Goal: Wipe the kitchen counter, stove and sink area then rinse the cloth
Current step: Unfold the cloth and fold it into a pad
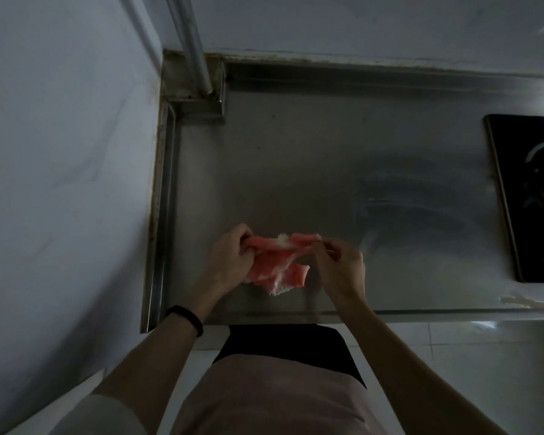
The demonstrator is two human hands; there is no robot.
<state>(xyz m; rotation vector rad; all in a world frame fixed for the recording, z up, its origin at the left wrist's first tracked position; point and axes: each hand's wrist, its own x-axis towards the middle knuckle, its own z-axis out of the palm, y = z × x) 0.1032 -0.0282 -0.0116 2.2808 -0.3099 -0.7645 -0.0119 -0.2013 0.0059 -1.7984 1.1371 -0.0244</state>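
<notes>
While I am holding the pink cloth (277, 262) stretched between both hands, its long axis is running left to right, roughly parallel to the front edge of the steel worktop (296, 158). My left grip (233, 259) is curling around the cloth's left end, thumb and fingers closing on a bunched fold. My right grip (339, 265) is pinching the upper right corner between thumb and fingertips, with the remaining fingers curled. The cloth is hanging just above the worktop near its front edge; I cannot tell whether its lower fringe is touching the steel. Bare steel is lying ahead of both grips, and the black stove (528, 199) is sitting well apart to the right, nearer my right grip. I am judging that the cloth is being opened or refolded for a wiping pass, so the coming move is calling for laying it flat and pressing it down under one grip.
</notes>
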